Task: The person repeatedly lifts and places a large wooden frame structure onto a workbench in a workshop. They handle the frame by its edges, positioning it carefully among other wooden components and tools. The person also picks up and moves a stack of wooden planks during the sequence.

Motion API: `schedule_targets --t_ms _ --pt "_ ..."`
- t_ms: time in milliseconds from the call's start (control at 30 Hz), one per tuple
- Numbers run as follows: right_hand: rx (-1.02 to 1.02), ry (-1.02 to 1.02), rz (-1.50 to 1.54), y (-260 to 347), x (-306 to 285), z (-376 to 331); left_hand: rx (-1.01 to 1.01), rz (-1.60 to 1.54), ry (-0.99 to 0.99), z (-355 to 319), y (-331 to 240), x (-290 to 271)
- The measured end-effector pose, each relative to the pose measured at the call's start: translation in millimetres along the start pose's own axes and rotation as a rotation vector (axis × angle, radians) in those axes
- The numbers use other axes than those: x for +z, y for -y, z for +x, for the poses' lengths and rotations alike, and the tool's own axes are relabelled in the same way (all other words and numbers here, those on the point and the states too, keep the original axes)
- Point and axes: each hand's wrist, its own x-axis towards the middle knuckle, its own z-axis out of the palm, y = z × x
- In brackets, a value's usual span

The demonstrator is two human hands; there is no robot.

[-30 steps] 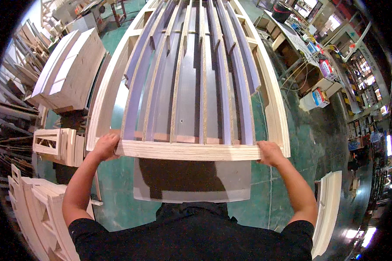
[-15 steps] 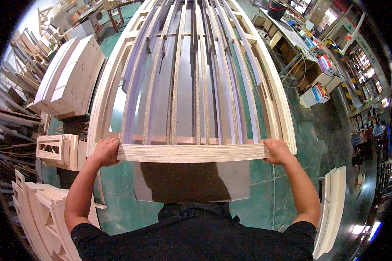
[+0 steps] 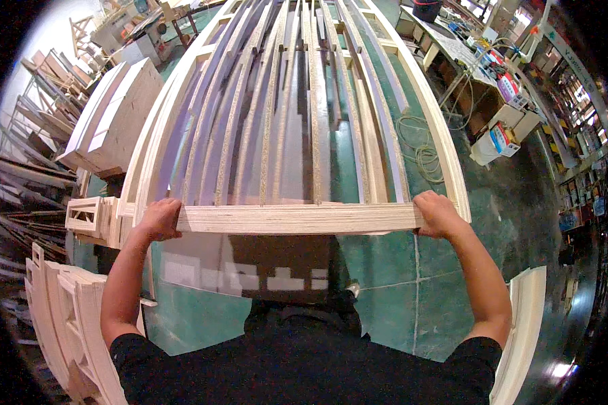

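My left hand [image 3: 161, 219] is wrapped around the near left corner of a long, pale plywood frame [image 3: 297, 220]. At the near right corner, my right hand [image 3: 442, 214] grips the same frame, fingers curled over the end rail. Both arms reach forward, held wide apart. Lengthwise particleboard slats [image 3: 267, 148], some with pale violet sides, run away from me inside the frame. Crosspieces join its side rails farther off. The fingertips under the rail are hidden.
A shiny brown sheet [image 3: 203, 253] lies on the green floor below the rail. Stacked wooden panels [image 3: 115, 125] and smaller frames [image 3: 91, 219] stand left. A cluttered workbench [image 3: 446, 44] and a coiled hose [image 3: 422, 152] are right. Curved wooden pieces [image 3: 528, 317] stand near right.
The frame's near end and both my hands have shifted up in the view. The slats line up differently now, and the hose shows between the slats and right rail. Both hands keep their grip.
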Motion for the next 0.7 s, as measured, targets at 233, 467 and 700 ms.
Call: schedule_targets --t_ms 233,467,700 --pt "0.029 0.032 -0.01 -109 9 -47 -0.009 0.022 -0.007 13 -117 -37" --pt "0.015 0.03 -0.026 -209 17 -81 0.031 -0.028 -0.011 62 -210 -59" --pt "0.047 0.01 -0.035 -305 34 -91 0.065 -0.055 -0.068 119 -291 -70"
